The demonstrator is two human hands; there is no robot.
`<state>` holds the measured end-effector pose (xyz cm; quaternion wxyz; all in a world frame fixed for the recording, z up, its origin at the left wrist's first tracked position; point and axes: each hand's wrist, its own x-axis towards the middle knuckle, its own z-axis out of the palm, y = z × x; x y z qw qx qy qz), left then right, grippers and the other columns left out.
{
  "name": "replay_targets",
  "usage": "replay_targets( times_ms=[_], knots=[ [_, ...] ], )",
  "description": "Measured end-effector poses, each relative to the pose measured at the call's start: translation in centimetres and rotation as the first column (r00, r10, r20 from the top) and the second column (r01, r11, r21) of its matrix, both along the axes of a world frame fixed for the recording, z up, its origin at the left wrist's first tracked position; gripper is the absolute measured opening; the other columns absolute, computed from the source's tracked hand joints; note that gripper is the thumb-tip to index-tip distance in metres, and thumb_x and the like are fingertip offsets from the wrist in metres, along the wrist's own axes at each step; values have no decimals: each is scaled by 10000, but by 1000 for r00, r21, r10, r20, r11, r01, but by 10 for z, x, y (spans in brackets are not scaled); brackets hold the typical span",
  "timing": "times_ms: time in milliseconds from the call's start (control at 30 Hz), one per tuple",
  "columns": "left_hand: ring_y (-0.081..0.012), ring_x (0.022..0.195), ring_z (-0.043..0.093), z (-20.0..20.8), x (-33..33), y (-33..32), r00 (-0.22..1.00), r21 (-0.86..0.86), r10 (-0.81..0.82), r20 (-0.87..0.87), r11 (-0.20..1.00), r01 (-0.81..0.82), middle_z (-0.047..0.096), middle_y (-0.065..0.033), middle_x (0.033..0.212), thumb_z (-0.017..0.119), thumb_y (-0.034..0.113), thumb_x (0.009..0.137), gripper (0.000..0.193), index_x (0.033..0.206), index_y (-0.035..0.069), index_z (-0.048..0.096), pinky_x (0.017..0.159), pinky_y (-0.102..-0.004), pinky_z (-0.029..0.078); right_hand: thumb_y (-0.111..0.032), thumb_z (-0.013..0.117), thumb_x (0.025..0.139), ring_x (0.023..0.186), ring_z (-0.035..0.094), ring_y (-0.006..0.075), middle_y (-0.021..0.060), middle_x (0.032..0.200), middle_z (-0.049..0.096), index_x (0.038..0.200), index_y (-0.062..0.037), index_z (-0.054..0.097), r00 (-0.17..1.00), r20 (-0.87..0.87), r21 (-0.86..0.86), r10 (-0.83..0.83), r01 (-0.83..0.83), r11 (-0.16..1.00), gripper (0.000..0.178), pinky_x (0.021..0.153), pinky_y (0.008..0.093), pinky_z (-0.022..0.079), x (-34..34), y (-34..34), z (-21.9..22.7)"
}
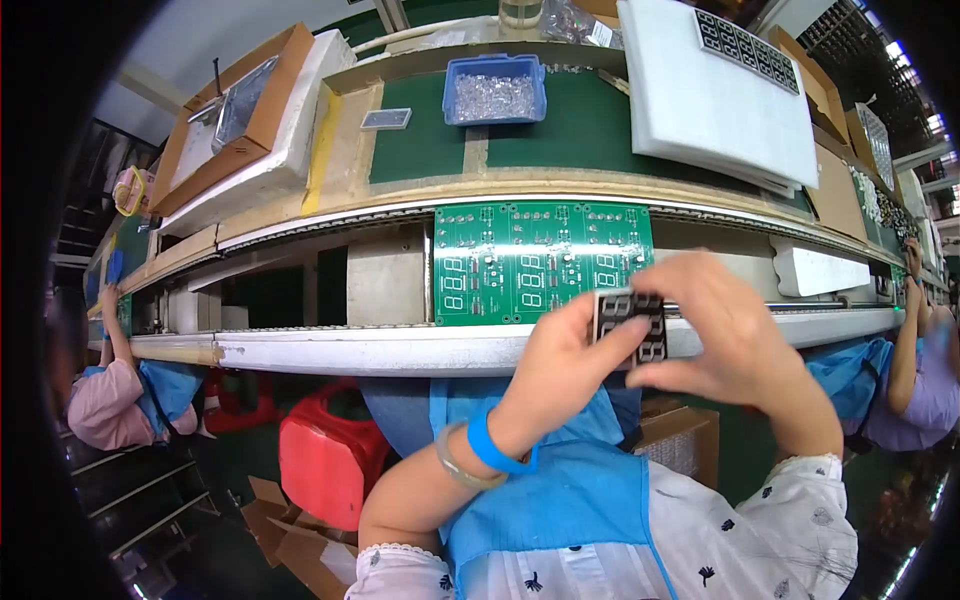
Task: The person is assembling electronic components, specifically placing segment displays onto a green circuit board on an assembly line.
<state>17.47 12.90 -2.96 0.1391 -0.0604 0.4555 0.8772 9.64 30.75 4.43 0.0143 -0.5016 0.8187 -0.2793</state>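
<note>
Black seven-segment display modules [652,346] with pale digits are held together between my two hands, just in front of the conveyor's near rail. My left hand [562,362] is closed on them from the left, its thumb lying across their faces. From the right, my right hand [728,325] curls its fingers and thumb around their edges. Behind my hands, a green circuit board panel [508,272] with printed digit outlines rests across the conveyor rails. My right fingers overlap its near right corner in view. How many modules I hold is partly hidden.
A blue bin [452,98] of small clear parts stands on the green bench behind the conveyor. To its right, white foam sheets [715,125] carry a row of displays [748,52]. A cardboard box [172,165] sits far left. Near-side are a red stool [325,460] and co-workers at both ends.
</note>
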Motion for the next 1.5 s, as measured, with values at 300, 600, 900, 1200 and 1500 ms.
replay_targets(
  times_ms=[300,600,900,1200,1500],
  knots=[
    [-80,940,663,-21,52,-5,996,14,34,79,999,-35,714,-27,1064,621,86,1027,231,1229,-25,642,815,-255,570,-163,884,659,1083,675,348,170,1224,668,1098,-36,668,995,82,121,53,-62,991,506,886,414,586,33,-4,-16],
    [-273,937,704,-26,49,-33,813,-684,1,-582,539,-491,724,-124,1023,708,148,923,206,1075,10,692,813,-396,559,-135,855,700,1122,675,354,149,1317,664,1203,-38,677,992,3,18,-128,128,992,542,931,414,567,-10,4,-50],
    [-354,1105,691,-45,42,-44,695,-709,-181,-696,323,-627,730,-149,1110,687,135,845,173,974,21,665,1025,-514,482,-264,867,689,1228,584,275,68,1285,691,1152,-96,719,977,-205,174,-53,89,981,514,1056,492,342,-28,-6,-69],
    [-343,1076,708,-49,40,-45,677,-685,-156,-720,320,-655,737,-143,1088,688,145,838,178,963,19,666,999,-503,501,-257,869,672,1216,590,272,67,1258,704,1119,-88,734,980,-197,210,-40,82,974,496,1032,492,332,-29,-11,-65],
    [-339,1065,713,-49,40,-45,671,-679,-154,-725,327,-658,741,-150,1068,696,140,832,186,961,9,666,984,-497,508,-306,869,693,1229,584,273,64,1268,697,1122,-96,735,983,-176,228,-46,87,970,496,1041,494,326,-27,-13,-66]
  ],
)
